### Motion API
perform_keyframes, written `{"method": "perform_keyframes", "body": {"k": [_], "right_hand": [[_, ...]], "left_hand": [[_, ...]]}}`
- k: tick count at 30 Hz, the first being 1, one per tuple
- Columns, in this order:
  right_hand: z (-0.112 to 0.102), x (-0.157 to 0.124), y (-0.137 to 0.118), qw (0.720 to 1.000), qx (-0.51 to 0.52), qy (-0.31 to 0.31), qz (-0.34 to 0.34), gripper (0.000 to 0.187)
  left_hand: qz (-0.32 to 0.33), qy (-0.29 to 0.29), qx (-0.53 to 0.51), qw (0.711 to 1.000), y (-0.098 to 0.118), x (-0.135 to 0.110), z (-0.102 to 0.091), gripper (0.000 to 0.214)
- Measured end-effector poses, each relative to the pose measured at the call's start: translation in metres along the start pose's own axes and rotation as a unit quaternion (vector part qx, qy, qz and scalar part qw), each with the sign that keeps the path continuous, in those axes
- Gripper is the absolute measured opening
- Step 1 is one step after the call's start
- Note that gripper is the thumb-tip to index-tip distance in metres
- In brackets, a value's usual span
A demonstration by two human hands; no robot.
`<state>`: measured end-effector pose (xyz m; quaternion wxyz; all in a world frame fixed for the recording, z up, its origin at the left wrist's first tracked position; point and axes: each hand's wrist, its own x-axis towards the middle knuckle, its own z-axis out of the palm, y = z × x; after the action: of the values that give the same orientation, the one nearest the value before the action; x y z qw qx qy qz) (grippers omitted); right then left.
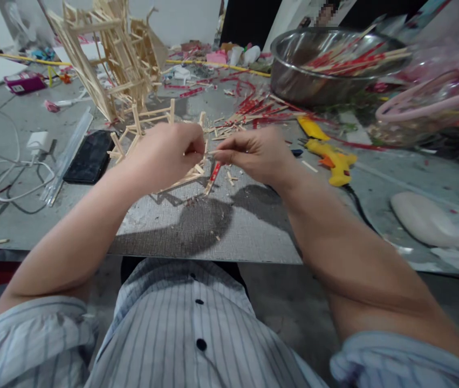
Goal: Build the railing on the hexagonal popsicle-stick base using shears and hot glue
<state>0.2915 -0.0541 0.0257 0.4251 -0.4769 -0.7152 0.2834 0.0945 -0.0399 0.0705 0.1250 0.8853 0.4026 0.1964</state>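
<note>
My left hand [168, 153] is closed, its fingers curled and partly hidden, over a low frame of wooden sticks [172, 111]. I cannot make out what those fingers hold. Facing it, my right hand [259, 153] pinches a short thin wooden stick [213, 153] between thumb and fingertips, its end close to the left hand. Just below the fingertips a stick with a red printed wrapper [214, 172] slants on the grey board. Behind the hands rises a tall lattice of glued sticks [122, 89]. Small stick offcuts [231, 179] lie under the right hand.
A yellow glue gun [331, 161] with a black cord lies right of my right hand. Further back stands a metal basin [294, 81] of red-wrapped chopsticks. On the left are a black phone [88, 157], a white charger [40, 143] and cables. Red wrappers [249, 105] litter the back.
</note>
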Motion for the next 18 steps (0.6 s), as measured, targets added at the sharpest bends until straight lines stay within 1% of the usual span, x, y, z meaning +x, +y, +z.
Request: {"method": "perform_keyframes", "body": {"k": [1,2,4,6,8,9,10,12,13,14,16,18], "right_hand": [[-0.002,-0.001,-0.002,1.000,-0.013,-0.019,0.004,0.015],[-0.004,-0.003,-0.003,0.999,-0.023,-0.036,0.006,0.015],[-0.011,-0.006,-0.003,0.998,-0.041,-0.046,0.012,0.017],[-0.023,-0.010,0.002,0.997,-0.077,-0.012,0.027,0.021],[-0.038,-0.014,0.011,0.985,-0.152,0.050,0.062,0.024],[-0.045,-0.016,0.017,0.972,-0.206,0.071,0.090,0.025],[-0.050,-0.018,0.023,0.952,-0.267,0.072,0.127,0.027],[-0.056,-0.022,0.036,0.907,-0.366,0.015,0.210,0.035],[-0.056,-0.023,0.041,0.889,-0.392,-0.013,0.236,0.040],[-0.055,-0.024,0.047,0.876,-0.410,-0.033,0.253,0.044],[-0.052,-0.026,0.055,0.861,-0.434,-0.037,0.263,0.047],[-0.048,-0.026,0.059,0.846,-0.459,-0.035,0.269,0.043]], "left_hand": [[0.003,-0.013,0.037,0.999,0.004,-0.001,0.004,0.012],[0.014,-0.009,0.049,0.999,0.007,-0.002,0.008,0.014],[0.029,0.002,0.044,0.999,0.009,-0.003,0.018,0.016],[0.029,0.016,0.019,0.999,0.006,-0.003,0.026,0.016],[0.025,0.033,-0.010,0.999,0.000,-0.004,0.034,0.016],[0.025,0.044,-0.026,0.998,-0.004,-0.004,0.038,0.017],[0.026,0.055,-0.041,0.997,-0.007,-0.005,0.042,0.017],[0.030,0.081,-0.068,0.994,-0.011,-0.008,0.050,0.015],[0.029,0.094,-0.080,0.992,-0.012,-0.009,0.054,0.014],[0.027,0.102,-0.090,0.990,-0.012,-0.010,0.058,0.012],[0.024,0.108,-0.107,0.988,-0.010,-0.011,0.064,0.012],[0.030,0.107,-0.120,0.987,-0.007,-0.013,0.068,0.014]]}}
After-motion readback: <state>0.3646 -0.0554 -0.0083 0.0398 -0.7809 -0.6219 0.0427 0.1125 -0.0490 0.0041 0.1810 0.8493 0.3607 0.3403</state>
